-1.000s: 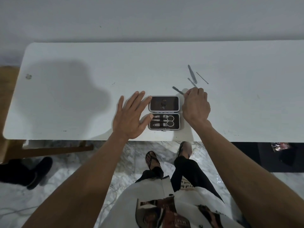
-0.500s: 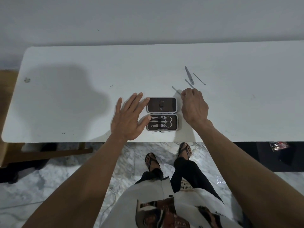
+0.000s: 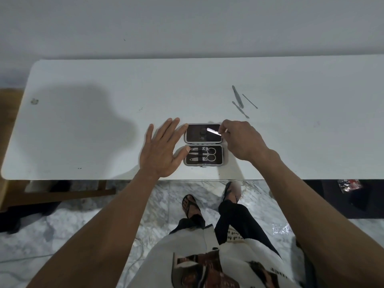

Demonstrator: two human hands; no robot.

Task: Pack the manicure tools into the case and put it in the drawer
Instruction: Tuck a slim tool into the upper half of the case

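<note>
An open grey manicure case [image 3: 225, 157] lies near the front edge of the white table [image 3: 104, 121]. Its near half holds small scissors [image 3: 207, 154] and clippers under a strap. My right hand [image 3: 243, 142] pinches a thin shiny metal tool [image 3: 213, 131] above the case's far half. My left hand [image 3: 161, 150] lies flat on the table, fingers spread, touching the case's left side. Three more slim metal tools [image 3: 241, 102] lie loose on the table beyond my right hand.
The table's front edge runs just below the case. A wooden piece of furniture [image 3: 8, 132] stands at the left. Marble floor, my legs and sandalled feet show below. A dark object with a red packet [image 3: 349, 183] sits under the table's right side.
My right hand picked a thin tool off the table beside the case and carried it left over the case's far half. My left hand stayed flat by the case.
</note>
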